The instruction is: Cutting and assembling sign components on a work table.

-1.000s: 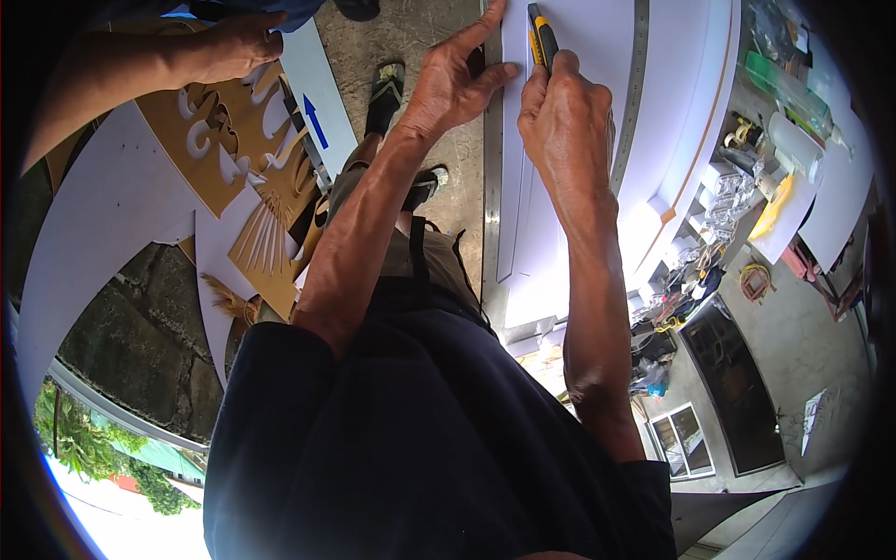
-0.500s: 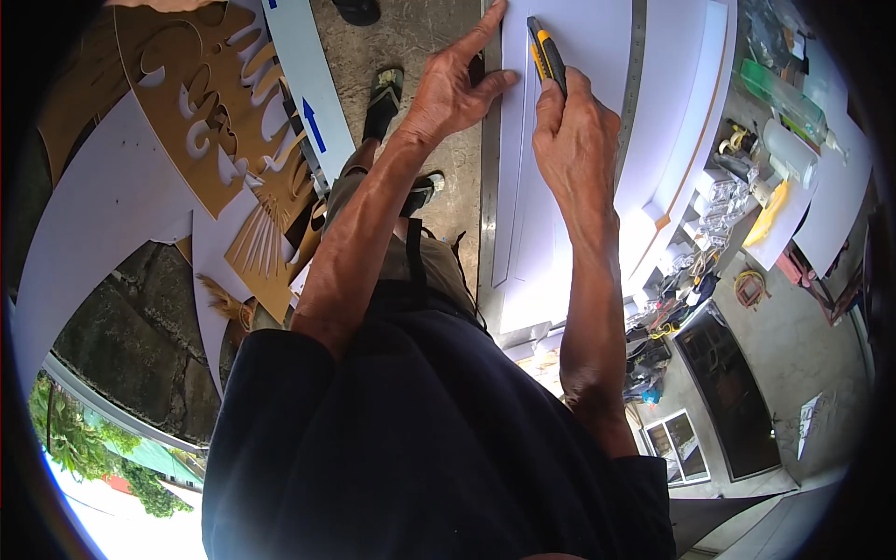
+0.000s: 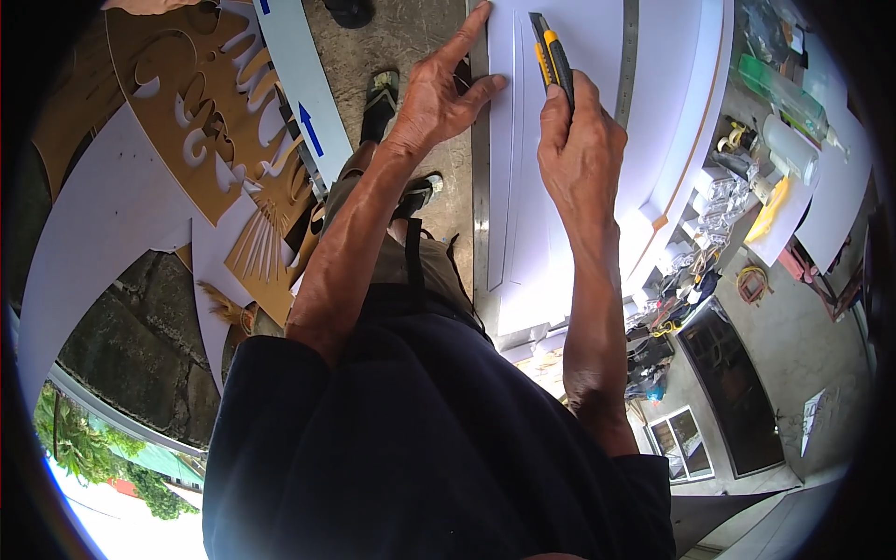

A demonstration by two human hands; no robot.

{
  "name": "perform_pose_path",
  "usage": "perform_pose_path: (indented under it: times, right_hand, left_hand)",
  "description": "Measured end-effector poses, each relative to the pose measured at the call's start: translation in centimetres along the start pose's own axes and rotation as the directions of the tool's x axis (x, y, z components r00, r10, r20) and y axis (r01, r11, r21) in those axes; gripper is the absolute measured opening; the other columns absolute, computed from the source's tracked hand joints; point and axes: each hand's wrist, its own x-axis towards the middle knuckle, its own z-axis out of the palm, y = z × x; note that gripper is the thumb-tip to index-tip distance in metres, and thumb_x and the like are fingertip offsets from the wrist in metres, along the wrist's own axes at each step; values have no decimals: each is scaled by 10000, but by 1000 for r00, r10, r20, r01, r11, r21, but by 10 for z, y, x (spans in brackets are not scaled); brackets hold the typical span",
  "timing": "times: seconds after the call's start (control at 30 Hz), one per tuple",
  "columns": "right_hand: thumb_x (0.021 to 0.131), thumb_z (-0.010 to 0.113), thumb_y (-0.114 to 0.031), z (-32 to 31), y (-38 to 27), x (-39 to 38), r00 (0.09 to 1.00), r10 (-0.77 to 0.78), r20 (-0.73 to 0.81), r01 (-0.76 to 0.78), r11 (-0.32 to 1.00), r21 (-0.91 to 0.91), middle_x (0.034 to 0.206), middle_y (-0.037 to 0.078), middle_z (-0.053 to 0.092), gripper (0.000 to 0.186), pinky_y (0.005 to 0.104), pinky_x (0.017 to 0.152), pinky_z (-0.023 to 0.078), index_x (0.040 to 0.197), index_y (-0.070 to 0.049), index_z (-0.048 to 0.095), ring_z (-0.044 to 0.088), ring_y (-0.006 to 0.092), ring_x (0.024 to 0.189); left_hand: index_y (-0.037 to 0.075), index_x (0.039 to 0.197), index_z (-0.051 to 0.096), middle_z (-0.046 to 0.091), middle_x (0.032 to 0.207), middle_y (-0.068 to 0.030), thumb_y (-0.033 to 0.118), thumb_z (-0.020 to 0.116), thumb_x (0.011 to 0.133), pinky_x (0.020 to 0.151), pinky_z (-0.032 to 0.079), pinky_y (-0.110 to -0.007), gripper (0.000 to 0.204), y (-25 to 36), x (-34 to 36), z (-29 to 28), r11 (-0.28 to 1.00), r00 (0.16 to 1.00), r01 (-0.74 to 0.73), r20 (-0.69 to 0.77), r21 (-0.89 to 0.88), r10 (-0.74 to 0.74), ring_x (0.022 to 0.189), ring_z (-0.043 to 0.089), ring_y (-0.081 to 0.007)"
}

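A yellow and black utility knife [image 3: 554, 58] is gripped in my right hand [image 3: 582, 140], its blade end pointing away from me over a white sheet [image 3: 532, 215]. Whether the blade touches the sheet I cannot tell. Long thin lines run lengthwise along the sheet's left side. My left hand [image 3: 441, 98] lies at the sheet's left edge, index finger and thumb stretched apart, the fingertips at the edge. No object shows in that hand. Under the left side runs a metal edge strip [image 3: 480, 233], and to the right of the knife lies a long metal ruler [image 3: 630, 65].
Brown and white cut-out panels [image 3: 168, 103] lean at the left, near a pale board with a blue arrow [image 3: 311, 131]. On the right stand a green bottle [image 3: 779, 93], a white bottle [image 3: 789, 149] and tangled cables [image 3: 695, 271]. Sandalled feet [image 3: 378, 105] show on the concrete floor.
The knife and my right hand have shifted slightly right relative to the sheet's lines, the blade moving away from the line. My left hand stays at the edge; the whole view has moved a little.
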Motion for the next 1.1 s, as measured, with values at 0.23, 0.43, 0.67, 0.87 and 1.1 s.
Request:
perform_pose_path:
  times: [0.23, 0.43, 0.67, 0.87, 1.1]
  right_hand:
    - [1003, 553, -103, 14, -6, 4, 1000, -6, 9, 5, 997, 76, 794, 268, 673, 212, 462, 517, 552, 1066, 99, 545, 715, 385, 644]
    - [998, 556, -103, 14, -14, 8, 997, 74, 33, -76, 995, 71, 783, 264, 675, 189, 470, 511, 544, 1003, 85, 545, 713, 391, 639]
    - [995, 557, -104, 15, -18, 6, 999, 49, 9, -49, 998, 39, 771, 261, 672, 183, 477, 504, 541, 993, 78, 543, 711, 390, 626]
    - [996, 556, -105, 17, -20, 3, 998, 57, 22, -57, 998, 20, 771, 259, 671, 185, 465, 488, 548, 1007, 79, 541, 714, 390, 623]
    - [994, 555, -92, 19, -18, 2, 999, 55, -3, -55, 998, 27, 767, 264, 668, 182, 458, 483, 551, 1022, 86, 538, 716, 392, 622]
  left_hand:
    - [293, 1580, 341, 635, 1379, -109, 194, 806, 851, 1108, 493, -428, 870, 2, 1, -2, 998, 998, -53, -24, 44, 54, 1257, 621, -249]
    - [291, 1581, 338, 619, 1399, -119, 206, 811, 848, 1125, 476, -440, 877, 0, 0, -1, 1000, 1000, 7, -2, 2, -7, 1296, 591, -261]
    - [292, 1580, 341, 620, 1397, -115, 225, 811, 849, 1108, 496, -436, 872, 1, 0, -2, 999, 1000, 25, 6, -26, -24, 1278, 605, -258]
    - [292, 1581, 340, 626, 1392, -104, 221, 805, 854, 1090, 513, -430, 866, -2, 0, -1, 998, 1000, 30, 5, -53, -30, 1262, 616, -251]
    - [294, 1581, 340, 635, 1377, -110, 207, 808, 849, 1086, 519, -432, 873, -2, -1, -1, 998, 1000, 26, 12, -50, -25, 1221, 643, -250]
